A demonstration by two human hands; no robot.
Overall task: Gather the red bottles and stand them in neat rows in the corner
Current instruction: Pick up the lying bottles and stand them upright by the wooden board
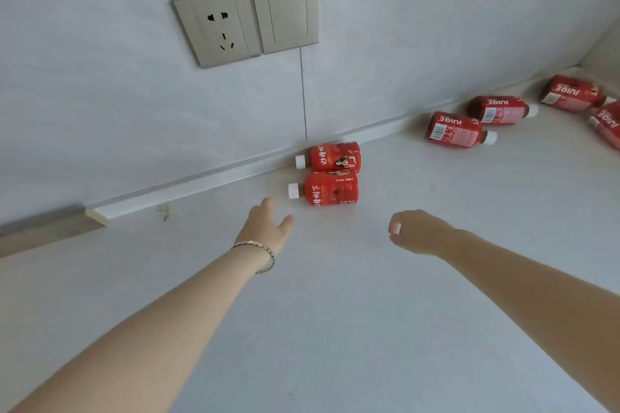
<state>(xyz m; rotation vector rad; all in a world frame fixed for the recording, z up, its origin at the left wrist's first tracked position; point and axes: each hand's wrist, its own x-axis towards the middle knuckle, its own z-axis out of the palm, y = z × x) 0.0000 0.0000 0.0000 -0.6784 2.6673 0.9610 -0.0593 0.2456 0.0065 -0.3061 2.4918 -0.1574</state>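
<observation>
Six red bottles [330, 174] lying flat, none standing yet: two at frame centre against baseboard [188, 189], four toward upper right near corner. Left hand [268, 223] reaching, fingers spread, empty. Right hand [419, 231] loosely curled, apparently empty. Gathering barely beginning; all standing remaining.

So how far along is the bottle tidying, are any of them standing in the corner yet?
Nothing looks done: all six red bottles in view lie on their sides. Both hands are empty; the left hand reaches toward the nearest bottle, the right hand hovers close by. Left: gather the pair by the wall and the four bottles scattered right, then stand them.
</observation>
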